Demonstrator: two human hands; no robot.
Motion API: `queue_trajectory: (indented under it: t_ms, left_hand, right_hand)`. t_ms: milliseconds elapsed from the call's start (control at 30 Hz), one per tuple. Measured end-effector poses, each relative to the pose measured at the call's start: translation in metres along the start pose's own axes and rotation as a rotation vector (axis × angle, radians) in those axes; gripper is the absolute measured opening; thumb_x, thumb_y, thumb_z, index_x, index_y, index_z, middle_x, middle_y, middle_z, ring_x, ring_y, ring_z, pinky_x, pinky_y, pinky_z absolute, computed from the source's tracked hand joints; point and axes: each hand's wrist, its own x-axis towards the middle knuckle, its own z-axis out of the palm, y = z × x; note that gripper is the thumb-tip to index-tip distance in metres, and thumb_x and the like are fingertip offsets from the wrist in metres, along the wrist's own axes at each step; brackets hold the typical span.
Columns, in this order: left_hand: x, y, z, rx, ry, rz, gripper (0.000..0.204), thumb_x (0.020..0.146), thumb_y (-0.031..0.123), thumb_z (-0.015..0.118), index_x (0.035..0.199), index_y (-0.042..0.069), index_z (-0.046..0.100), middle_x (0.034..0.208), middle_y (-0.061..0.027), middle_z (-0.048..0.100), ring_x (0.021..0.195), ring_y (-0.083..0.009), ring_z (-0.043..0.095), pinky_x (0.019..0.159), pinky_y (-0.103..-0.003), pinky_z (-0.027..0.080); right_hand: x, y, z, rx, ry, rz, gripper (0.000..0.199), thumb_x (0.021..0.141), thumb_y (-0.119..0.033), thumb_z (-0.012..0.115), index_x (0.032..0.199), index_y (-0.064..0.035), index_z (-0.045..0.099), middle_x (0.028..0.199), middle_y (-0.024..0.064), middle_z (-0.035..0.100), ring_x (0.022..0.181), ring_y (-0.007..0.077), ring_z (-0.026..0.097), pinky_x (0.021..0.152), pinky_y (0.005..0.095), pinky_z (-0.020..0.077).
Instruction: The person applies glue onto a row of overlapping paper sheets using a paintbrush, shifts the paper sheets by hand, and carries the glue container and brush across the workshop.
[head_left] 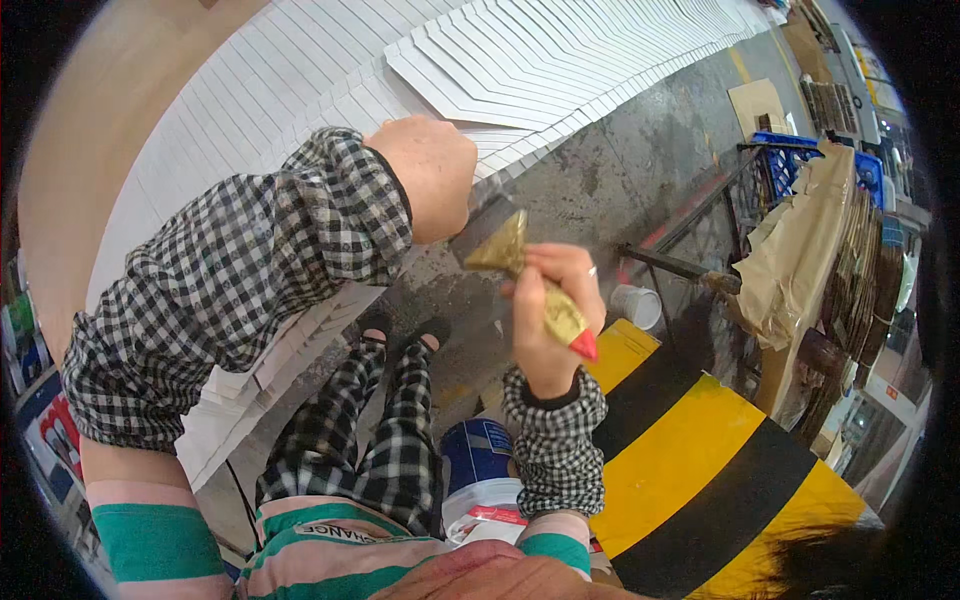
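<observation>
My right hand (555,315) grips a flat paintbrush (500,244) by its yellow, red-tipped handle. Its wide, dark bristle end slants up and left, close to my left hand. My left hand (428,178) is curled like a fist above the near edge of the white sheets (480,70), with its back showing. The fingers of that hand are turned away, and whatever they may hold is hidden. Many of these sheets lie overlapped in long stepped rows, their edges forming thin lines. Checked sleeves cover both my forearms.
A brown tabletop (80,170) lies left of the sheets. A yellow-and-black striped board (690,450) is at lower right. Beyond it are a metal frame (700,215), a blue crate (790,160), brown paper (800,260) and a white tub (636,306). A blue bucket (475,452) stands beside my legs.
</observation>
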Motion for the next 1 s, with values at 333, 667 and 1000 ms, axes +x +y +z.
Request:
queue_trajectory:
  t_ms: [333, 667, 1000]
  left_hand:
    - [0.002, 0.009, -0.007, 0.16, -0.158, -0.072, 0.02, 0.073, 0.014, 0.059, 0.083, 0.0, 0.068, 0.083, -0.0154, 0.066, 0.078, -0.0253, 0.065, 0.069, -0.035, 0.053]
    - [0.0, 0.003, 0.01, 0.115, -0.071, -0.068, 0.027, 0.07, 0.017, 0.063, 0.074, -0.01, 0.061, 0.076, -0.0222, 0.062, 0.074, -0.0346, 0.062, 0.067, -0.039, 0.051]
    - [-0.112, 0.013, 0.086, 0.45, 0.101, -0.569, 0.1, 0.065, 0.049, 0.074, 0.127, -0.016, 0.03, 0.127, -0.0346, 0.039, 0.117, -0.041, 0.043, 0.095, -0.045, 0.039]
  right_hand:
    - [-0.006, -0.008, 0.01, 0.0, 0.084, -0.143, 0.007, 0.073, 0.004, 0.058, 0.08, 0.0029, 0.057, 0.084, 0.016, 0.061, 0.074, 0.0248, 0.06, 0.068, 0.0311, 0.0479]
    - [-0.045, -0.011, -0.016, 0.36, 0.302, -0.032, 0.006, 0.081, 0.002, 0.052, 0.085, 0.006, 0.054, 0.093, 0.0182, 0.056, 0.07, 0.0185, 0.058, 0.059, 0.0277, 0.0509]
    - [-0.085, -0.001, -0.038, 0.429, 0.38, 0.178, 0.008, 0.086, -0.002, 0.048, 0.087, 0.0048, 0.051, 0.098, 0.0155, 0.053, 0.062, 0.0157, 0.056, 0.055, 0.0263, 0.0495]
